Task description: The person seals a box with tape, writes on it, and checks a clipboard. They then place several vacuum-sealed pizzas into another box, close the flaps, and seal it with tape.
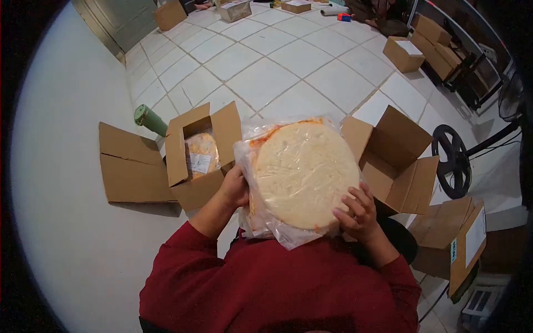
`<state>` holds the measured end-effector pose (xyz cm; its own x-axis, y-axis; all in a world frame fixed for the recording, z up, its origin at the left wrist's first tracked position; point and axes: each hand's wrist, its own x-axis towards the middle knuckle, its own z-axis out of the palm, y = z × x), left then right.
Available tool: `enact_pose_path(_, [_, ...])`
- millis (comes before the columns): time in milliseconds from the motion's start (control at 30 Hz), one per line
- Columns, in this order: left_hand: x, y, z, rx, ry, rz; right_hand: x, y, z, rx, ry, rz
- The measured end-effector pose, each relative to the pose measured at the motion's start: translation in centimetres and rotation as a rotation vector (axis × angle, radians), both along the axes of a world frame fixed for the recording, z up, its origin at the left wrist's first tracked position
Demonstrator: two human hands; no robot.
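Observation:
A pizza in clear plastic wrap (pixel 306 172) is held up in front of my chest, its pale crust underside facing me. Reddish sauce shows at its upper left edge, and a second wrapped layer seems to lie behind it. My left hand (pixel 236 187) grips the left edge, with its fingertips hidden behind the plastic. On the right, my right hand (pixel 359 213) closes round the lower right edge, fingers over the front. To the left stands an open cardboard box (pixel 195 191) with another wrapped, labelled pizza (pixel 201 155) inside. An open cardboard box (pixel 391 166) stands on the right.
A green cylinder (pixel 150 119) stands behind the left box. A black round stand base (pixel 451 161) and another carton (pixel 449 238) are at the right. Further cartons (pixel 404 54) and a seated person (pixel 380 19) are at the back of the tiled floor (pixel 288 61).

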<state>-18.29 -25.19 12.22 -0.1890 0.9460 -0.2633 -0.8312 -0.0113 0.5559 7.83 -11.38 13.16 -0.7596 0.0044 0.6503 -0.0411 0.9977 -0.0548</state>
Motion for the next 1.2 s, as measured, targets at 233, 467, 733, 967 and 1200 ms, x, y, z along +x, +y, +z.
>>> enact_pose_path(233, [1.1, 0.1, 1.6, 0.044, 0.037, -0.036, 0.8, -0.1, -2.2, 0.050, 0.070, -0.062])
enact_pose_path(467, [1.0, 0.5, 2.0, 0.044, -0.016, -0.039, 0.5, 0.0, -1.0, 0.075, 0.106, -0.065])
enact_pose_path(733, [0.8, 0.6, 1.9, -0.105, 0.267, 0.002, 2.6, 2.6, 6.6, -0.978, 0.628, -0.355])
enact_pose_path(967, [0.6, 0.4, 1.9, -0.105, 0.152, 0.012, 2.7, 4.2, 10.8, -1.184, 0.866, -0.216])
enact_pose_path(1200, [0.9, 0.3, 1.4, -0.110, 0.231, 0.023, 3.6, 4.9, 12.3, -1.486, 1.002, -0.077])
